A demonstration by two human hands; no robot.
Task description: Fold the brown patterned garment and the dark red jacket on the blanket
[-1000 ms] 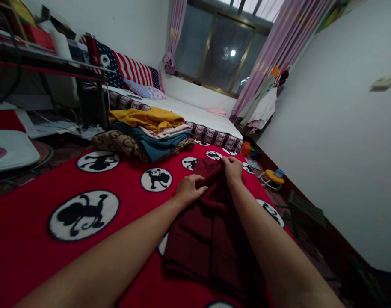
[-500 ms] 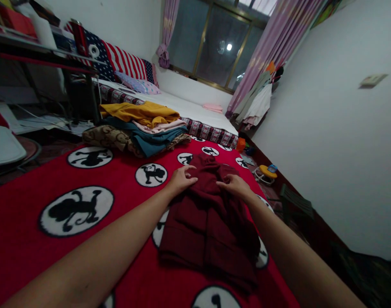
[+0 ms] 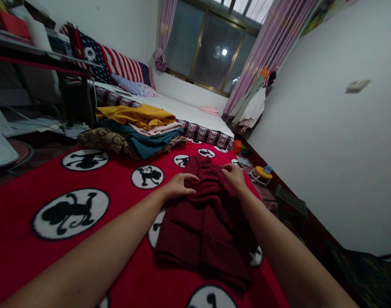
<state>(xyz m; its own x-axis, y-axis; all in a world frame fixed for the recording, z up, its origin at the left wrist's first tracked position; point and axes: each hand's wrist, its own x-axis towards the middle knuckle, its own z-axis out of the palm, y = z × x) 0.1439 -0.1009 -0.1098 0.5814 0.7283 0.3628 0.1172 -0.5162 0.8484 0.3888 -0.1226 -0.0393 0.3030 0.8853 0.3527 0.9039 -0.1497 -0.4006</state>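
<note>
A maroon garment [image 3: 202,226] lies rumpled on a red blanket [image 3: 16,214] patterned with black figures in white circles. Its wide hem faces me, and folds run across its upper half. My left hand [image 3: 178,186] rests at the garment's upper left edge, fingers curved and thumb apart, holding nothing. On the other side, my right hand [image 3: 234,176] pinches the cloth near the upper right edge between thumb and fingers.
Beyond the garment, a pile of clothes [image 3: 144,128] has a yellow piece on top. A white-topped bed [image 3: 182,105] stands under the window. A cluttered desk [image 3: 48,60] is at left; a yellow stool [image 3: 263,173] and dark green chair [image 3: 290,201] stand at right.
My right hand has moved slightly up along the garment and now pinches its edge. My left hand has shifted a little left and down. The view has turned slightly.
</note>
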